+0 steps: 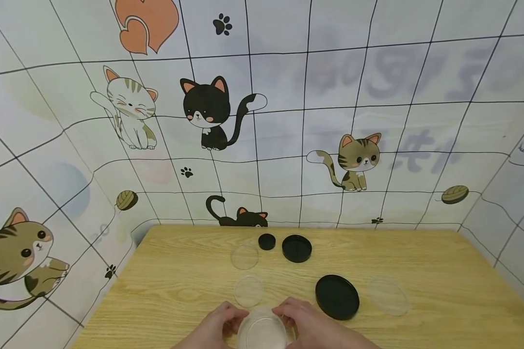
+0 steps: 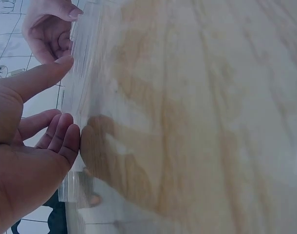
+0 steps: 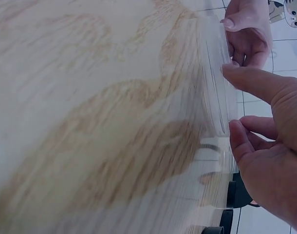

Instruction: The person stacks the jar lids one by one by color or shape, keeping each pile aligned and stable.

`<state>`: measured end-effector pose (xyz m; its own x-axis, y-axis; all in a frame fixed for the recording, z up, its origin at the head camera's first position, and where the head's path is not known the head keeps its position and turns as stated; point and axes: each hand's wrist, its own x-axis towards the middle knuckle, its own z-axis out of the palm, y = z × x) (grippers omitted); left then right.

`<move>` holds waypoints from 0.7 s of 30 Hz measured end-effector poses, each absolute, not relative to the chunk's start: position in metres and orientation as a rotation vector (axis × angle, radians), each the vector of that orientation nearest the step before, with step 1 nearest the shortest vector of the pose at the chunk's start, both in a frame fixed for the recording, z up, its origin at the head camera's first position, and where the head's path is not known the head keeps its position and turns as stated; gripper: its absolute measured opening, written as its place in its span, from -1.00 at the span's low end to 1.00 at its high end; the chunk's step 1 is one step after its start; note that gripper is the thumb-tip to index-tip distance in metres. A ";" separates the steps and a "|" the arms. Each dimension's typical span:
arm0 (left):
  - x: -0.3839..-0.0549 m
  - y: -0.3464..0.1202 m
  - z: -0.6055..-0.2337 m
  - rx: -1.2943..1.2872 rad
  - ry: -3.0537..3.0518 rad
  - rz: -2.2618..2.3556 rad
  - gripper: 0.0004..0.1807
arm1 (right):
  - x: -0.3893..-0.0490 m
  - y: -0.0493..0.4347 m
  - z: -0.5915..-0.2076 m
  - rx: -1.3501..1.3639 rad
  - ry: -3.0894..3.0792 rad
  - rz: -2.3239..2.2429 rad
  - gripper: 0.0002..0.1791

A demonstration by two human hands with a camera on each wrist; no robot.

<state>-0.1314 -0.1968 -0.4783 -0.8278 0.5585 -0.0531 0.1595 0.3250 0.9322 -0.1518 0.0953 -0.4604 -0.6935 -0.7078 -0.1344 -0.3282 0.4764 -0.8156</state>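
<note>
A stack of clear round plastic dishes (image 1: 262, 332) lies on the wooden table at the near middle, between both hands. My left hand (image 1: 216, 329) holds its left edge, with the thumb and fingertips at the rim in the left wrist view. On the opposite edge my right hand (image 1: 312, 327) holds it the same way, thumb at one spot of the rim and fingers at another. Seen edge-on in the right wrist view, the clear dishes (image 3: 215, 83) show several thin layers low over the tabletop. Just beyond them is a clear disc (image 1: 249, 291).
To the right lie a large black round lid (image 1: 337, 297) and a clear oval-looking disc (image 1: 388, 295). Farther back sit another clear disc (image 1: 244, 257), a small black lid (image 1: 267, 241) and a medium black lid (image 1: 297, 248). A cat-print curtain (image 1: 284, 135) surrounds the wooden table (image 1: 174, 271).
</note>
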 end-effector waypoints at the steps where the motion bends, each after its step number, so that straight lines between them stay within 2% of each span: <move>1: -0.131 -0.197 -0.478 0.638 2.234 1.501 -0.29 | -0.152 0.095 -0.461 -0.864 2.273 -1.105 -0.33; 21: -0.131 -0.197 -0.472 0.642 2.272 1.463 -0.26 | -0.146 0.097 -0.453 -0.808 2.274 -1.160 -0.34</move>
